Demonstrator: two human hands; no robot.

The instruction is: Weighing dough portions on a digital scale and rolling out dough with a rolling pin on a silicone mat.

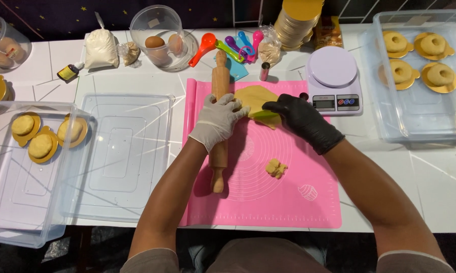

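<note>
Dough (254,98), rolled into a flat yellow sheet, lies at the far end of the pink baking mat (288,202), just right of the wooden rolling pin (219,151). The left hand (217,121), in a whitish glove, rests across the middle of the rolling pin with its fingers (235,107) stretched forward and loosely spread, their tips touching the sheet's near left edge; they lie on the pin rather than wrap it. The right hand (301,119), in a black glove, comes in from the right with its fingers (273,106) curled down and closed on a light green scraper (266,115), whose blade sits against the sheet's near right edge. So the sheet lies just beyond and between both sets of fingertips. A small lump of dough (276,168) sits apart on the mat, nearer the person.

A kitchen scale (334,81) stands on the white table (380,151) just right of the mat. Further right a clear plastic box (390,126) holds shaped dough rounds on gold cards, and a similar box (15,202) sits far left, beside an upturned clear lid (121,151).
</note>
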